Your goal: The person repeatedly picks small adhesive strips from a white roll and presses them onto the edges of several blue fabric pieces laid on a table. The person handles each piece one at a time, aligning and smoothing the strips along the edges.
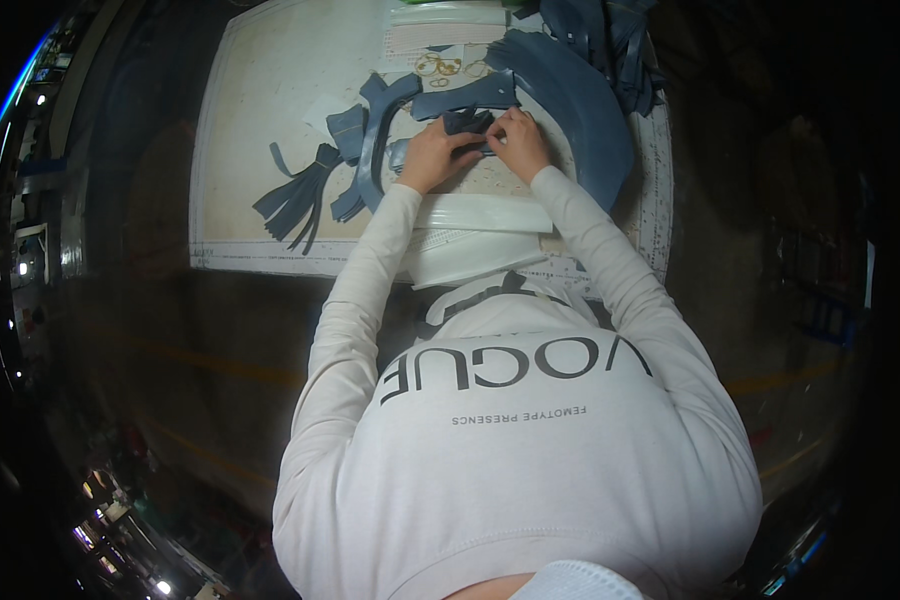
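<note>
Blue, leather-like pieces make up the small stack (467,121) between your hands, toward the far side of the pale table (260,90), just below a flat blue strip (462,98). Your left hand (434,153) is curled around its near side, thumb and fingers closed on it, while your right hand (519,143) is bent over the right end, fingertips drawn narrowly together; you can't tell from here whether they pinch the stack's edge or something thinner. Judging by what lies about, you seem partway through gathering cut pieces into banded bundles: to your left, the fanned bundle (300,195) and the squarish bundle (347,132) each show a thin yellowish band, so those look done. No band can be made out on the stack you hold, so it looks unfinished, and loose yellow bands (440,66) lie beyond it. The forked blue piece (378,125) beside your left hand and the big curved panel (585,120) on your right show no band either, and may be left to do. Your stack looks dark, short and layered, its upper edges uneven, with much of it hidden by your fingers.
</note>
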`<state>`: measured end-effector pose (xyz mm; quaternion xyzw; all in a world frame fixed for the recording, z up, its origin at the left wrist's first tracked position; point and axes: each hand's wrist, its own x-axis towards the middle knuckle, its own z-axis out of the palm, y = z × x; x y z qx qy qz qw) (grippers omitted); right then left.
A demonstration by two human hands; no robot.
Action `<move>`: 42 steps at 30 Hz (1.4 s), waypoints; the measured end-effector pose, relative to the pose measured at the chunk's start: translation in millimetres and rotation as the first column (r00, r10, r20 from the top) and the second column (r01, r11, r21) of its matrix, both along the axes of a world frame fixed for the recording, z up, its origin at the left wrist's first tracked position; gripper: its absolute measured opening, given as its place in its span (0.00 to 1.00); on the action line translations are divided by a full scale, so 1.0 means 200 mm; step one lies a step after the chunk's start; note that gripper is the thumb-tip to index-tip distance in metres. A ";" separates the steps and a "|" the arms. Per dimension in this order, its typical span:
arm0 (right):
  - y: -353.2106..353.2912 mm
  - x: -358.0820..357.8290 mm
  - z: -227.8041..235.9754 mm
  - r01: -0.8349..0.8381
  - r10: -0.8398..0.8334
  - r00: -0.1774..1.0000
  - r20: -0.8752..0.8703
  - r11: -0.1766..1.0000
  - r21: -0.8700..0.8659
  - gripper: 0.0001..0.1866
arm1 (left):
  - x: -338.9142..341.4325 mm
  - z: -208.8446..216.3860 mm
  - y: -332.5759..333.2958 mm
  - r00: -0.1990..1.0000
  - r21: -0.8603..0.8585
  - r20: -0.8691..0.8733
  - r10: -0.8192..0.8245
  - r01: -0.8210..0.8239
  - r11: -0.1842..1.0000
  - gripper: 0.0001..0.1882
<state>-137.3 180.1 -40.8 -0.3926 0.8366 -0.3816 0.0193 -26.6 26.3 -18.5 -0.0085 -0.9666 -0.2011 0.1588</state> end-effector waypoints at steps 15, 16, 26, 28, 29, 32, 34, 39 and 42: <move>-0.02 -0.03 -0.04 0.030 -0.037 0.966 0.256 0.999 0.031 0.05 | -0.01 -0.01 -0.04 0.995 0.119 0.068 0.076 -0.083 0.989 0.10; -0.03 -0.02 -0.04 0.041 -0.048 0.978 0.204 0.998 0.036 0.05 | 0.00 -0.01 -0.03 0.992 0.072 0.091 0.083 -0.090 0.993 0.10; -0.03 -0.06 0.00 0.170 -0.064 0.740 0.670 0.981 -0.094 0.14 | -0.02 -0.01 -0.08 0.972 0.288 0.203 0.118 -0.175 0.942 0.18; -0.03 -0.07 0.01 0.206 -0.018 0.485 0.874 0.974 -0.094 0.20 | -0.03 -0.01 -0.07 0.992 0.402 -0.086 0.096 -0.054 0.914 0.27; -0.04 -0.06 0.01 0.259 -0.010 0.399 0.917 0.960 -0.102 0.23 | -0.02 0.01 -0.06 0.978 0.438 -0.188 0.094 -0.003 0.899 0.31; -0.07 -0.03 0.03 0.299 -0.014 0.362 0.932 0.949 -0.102 0.29 | 0.02 0.07 -0.05 0.994 0.561 -0.073 0.085 -0.030 0.827 0.43; -0.08 -0.02 0.06 0.243 -0.022 0.425 0.905 0.966 -0.091 0.26 | 0.06 0.11 -0.05 0.995 0.630 -0.028 0.097 -0.058 0.774 0.39; -0.05 -0.01 0.17 -0.036 0.128 0.829 0.544 0.984 -0.177 0.19 | 0.21 0.19 -0.13 0.996 0.439 0.013 0.086 -0.083 0.895 0.21; -0.07 -0.11 0.19 -0.140 0.325 0.830 0.454 0.908 -0.394 0.21 | 0.38 0.22 -0.13 0.989 0.358 0.138 -0.057 0.004 0.934 0.22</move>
